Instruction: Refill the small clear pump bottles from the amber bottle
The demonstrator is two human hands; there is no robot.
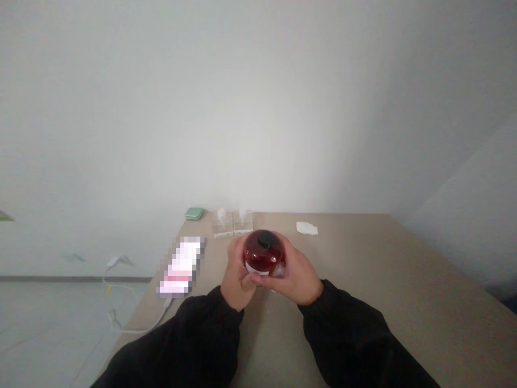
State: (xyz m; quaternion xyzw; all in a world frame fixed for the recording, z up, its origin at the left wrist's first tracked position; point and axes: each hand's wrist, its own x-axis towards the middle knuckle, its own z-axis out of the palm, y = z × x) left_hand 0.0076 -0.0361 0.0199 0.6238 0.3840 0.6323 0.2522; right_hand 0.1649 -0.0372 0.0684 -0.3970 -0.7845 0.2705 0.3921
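A round, dark red see-through bottle (258, 258) with a black cap (265, 238) stands between my two hands above the table. My left hand (235, 283) wraps around its left side, fingers closed. On the opposite side my right hand (302, 276) grips the bottle too, and both thumbs come together at the near side. Part of a white label (255, 270) shows below the bottle's shoulder. Beside my right thumb is a small pale, shiny thing (278, 270) whose kind I cannot make out. The bottle's base is hidden by my hands.
A pixelated phone (181, 267) with a white cable (141, 331) lies on the table (363, 285) at left. Farther back are a green case (194, 214), two clear boxes (223, 229) with white tufts, and a white piece of tissue (307, 228). A wall (258, 118) rises behind.
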